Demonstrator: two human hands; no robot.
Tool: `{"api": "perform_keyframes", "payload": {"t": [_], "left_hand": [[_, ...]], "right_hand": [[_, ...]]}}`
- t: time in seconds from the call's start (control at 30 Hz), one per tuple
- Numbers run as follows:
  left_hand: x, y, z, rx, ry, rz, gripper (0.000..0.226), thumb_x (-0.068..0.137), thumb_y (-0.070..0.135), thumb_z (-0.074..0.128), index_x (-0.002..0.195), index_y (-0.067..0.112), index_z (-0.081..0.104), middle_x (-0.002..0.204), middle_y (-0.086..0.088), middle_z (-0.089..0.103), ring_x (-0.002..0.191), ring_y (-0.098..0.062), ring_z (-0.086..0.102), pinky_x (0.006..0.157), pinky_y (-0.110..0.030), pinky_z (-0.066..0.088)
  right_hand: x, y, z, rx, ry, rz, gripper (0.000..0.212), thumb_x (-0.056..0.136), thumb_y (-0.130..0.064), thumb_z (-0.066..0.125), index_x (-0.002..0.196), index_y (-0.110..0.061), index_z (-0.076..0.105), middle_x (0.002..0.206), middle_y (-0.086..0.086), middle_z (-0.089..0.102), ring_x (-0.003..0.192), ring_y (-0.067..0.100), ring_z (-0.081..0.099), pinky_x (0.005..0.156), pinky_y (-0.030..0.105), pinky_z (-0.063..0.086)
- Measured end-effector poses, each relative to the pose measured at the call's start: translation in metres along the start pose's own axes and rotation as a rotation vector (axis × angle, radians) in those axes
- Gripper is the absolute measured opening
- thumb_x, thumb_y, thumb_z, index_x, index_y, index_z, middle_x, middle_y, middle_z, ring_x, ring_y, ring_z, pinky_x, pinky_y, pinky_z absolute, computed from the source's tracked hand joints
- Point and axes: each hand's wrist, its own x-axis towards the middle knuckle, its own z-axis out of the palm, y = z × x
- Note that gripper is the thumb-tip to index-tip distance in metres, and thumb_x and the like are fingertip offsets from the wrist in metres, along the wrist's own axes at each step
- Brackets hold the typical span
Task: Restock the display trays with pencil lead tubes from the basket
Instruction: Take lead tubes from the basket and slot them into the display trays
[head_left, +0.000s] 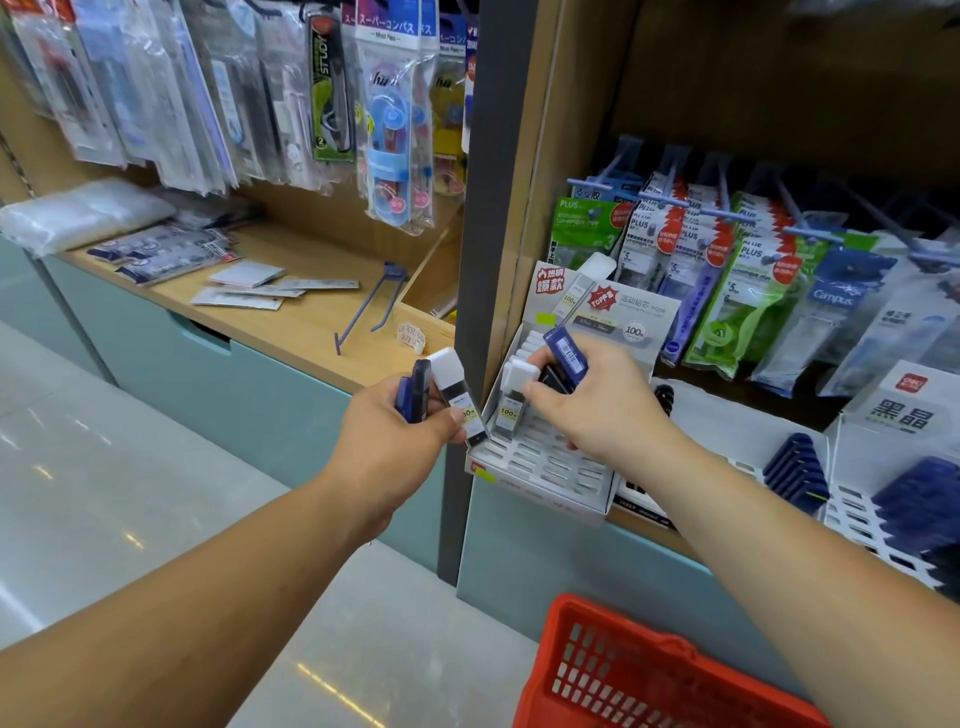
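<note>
In the middle of the frame the left hand (400, 441) holds two small things at once: a clear plastic lead tube with a white cap (457, 389) and a dark blue plastic lead tube (414, 392). Its fingers are curled round both, and the thumb presses on the clear one. Both stick up out of the fist, just left of the grey shelf post (475, 260)

A little to the right, the right hand (597, 410) is over the white cardboard display tray with rows of slots (550, 475). Its fingers are curled round a dark blue tube with a white barcode label (567, 357). Its thumb tip rests against a white-capped tube standing in the tray (514, 397). More white caps stand in a row behind that one, at the tray's back left. The front slots show as dark holes

The red plastic basket with holes (623, 670) sits at the bottom right of the frame, below the right arm. I cannot tell what is inside it
</note>
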Motion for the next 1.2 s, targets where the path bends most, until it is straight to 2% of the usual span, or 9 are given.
{"api": "perform_keyframes", "payload": {"t": [0.2,0.33,0.5,0.63,0.73,0.83,0.97,1.07,1.2], "left_hand": [[0.000,-0.001,0.005,0.077,-0.032,0.048,0.016,0.093,0.015,0.076,0.105,0.024,0.070,0.094,0.004,0.075,0.091,-0.011,0.069,0.069,-0.013,0.043],[0.001,-0.003,0.008,0.082,-0.025,0.044,0.017,0.092,0.016,0.077,0.105,0.024,0.070,0.091,0.005,0.073,0.088,-0.013,0.067,0.069,-0.015,0.043],[0.002,-0.003,0.009,0.108,-0.038,0.066,0.019,0.092,0.017,0.077,0.106,0.027,0.069,0.091,0.010,0.072,0.087,-0.008,0.066,0.068,-0.014,0.044],[0.001,-0.003,0.011,0.119,-0.074,0.082,0.021,0.093,0.016,0.076,0.107,0.029,0.069,0.091,0.011,0.073,0.083,-0.005,0.068,0.064,-0.008,0.046],[0.000,-0.003,0.014,0.142,-0.116,0.103,0.020,0.093,0.015,0.075,0.109,0.027,0.072,0.093,0.009,0.074,0.084,-0.005,0.069,0.061,-0.007,0.049],[0.000,-0.002,0.017,0.191,-0.174,0.153,0.016,0.095,0.017,0.074,0.105,0.029,0.071,0.090,0.003,0.074,0.086,-0.016,0.070,0.062,-0.007,0.051],[-0.001,0.000,0.019,0.221,-0.223,0.195,0.017,0.095,0.019,0.074,0.106,0.031,0.070,0.089,0.004,0.071,0.085,-0.014,0.068,0.068,-0.011,0.053],[0.000,0.001,0.020,0.166,-0.192,0.176,0.016,0.095,0.018,0.074,0.106,0.030,0.071,0.094,0.002,0.075,0.090,-0.016,0.072,0.079,-0.021,0.059],[0.002,-0.008,0.018,0.130,-0.068,0.056,0.009,0.097,0.021,0.071,0.100,0.027,0.067,0.095,-0.003,0.072,0.092,-0.019,0.070,0.065,-0.013,0.049]], "right_hand": [[0.000,0.005,-0.001,-0.013,-0.046,0.011,0.013,0.090,-0.017,0.076,0.098,-0.024,0.068,0.087,0.000,0.066,0.067,0.014,0.063,0.051,0.024,0.055],[0.000,0.009,0.007,-0.036,-0.007,0.015,0.023,0.092,-0.021,0.075,0.112,-0.027,0.066,0.094,-0.010,0.064,0.083,0.011,0.063,0.068,0.029,0.057],[0.003,0.015,0.016,-0.107,-0.038,-0.009,0.039,0.091,-0.023,0.076,0.128,-0.030,0.065,0.114,-0.005,0.068,0.104,0.015,0.064,0.089,0.035,0.057],[0.008,0.003,0.001,-0.169,-0.084,0.004,0.031,0.088,-0.022,0.080,0.114,-0.034,0.070,0.097,-0.011,0.068,0.074,0.008,0.063,0.065,0.027,0.051],[0.003,-0.004,-0.013,-0.023,0.003,-0.007,0.034,0.085,-0.022,0.083,0.114,-0.031,0.069,0.092,-0.009,0.065,0.058,0.003,0.059,0.049,0.021,0.047],[-0.004,-0.012,-0.020,0.093,-0.058,-0.070,0.033,0.085,-0.022,0.083,0.114,-0.030,0.071,0.090,0.000,0.066,0.046,0.000,0.055,0.045,0.021,0.047],[-0.005,-0.014,-0.016,-0.003,-0.172,-0.118,0.016,0.088,-0.018,0.080,0.101,-0.025,0.074,0.092,0.009,0.073,0.047,0.009,0.055,0.043,0.030,0.050],[-0.002,-0.011,-0.013,0.002,-0.102,-0.116,0.010,0.089,-0.017,0.078,0.093,-0.024,0.073,0.089,0.006,0.072,0.049,0.008,0.056,0.046,0.030,0.052],[-0.002,-0.008,-0.011,0.057,0.055,-0.092,0.011,0.088,-0.019,0.078,0.092,-0.025,0.070,0.083,-0.004,0.068,0.062,0.005,0.062,0.052,0.029,0.058]]}}
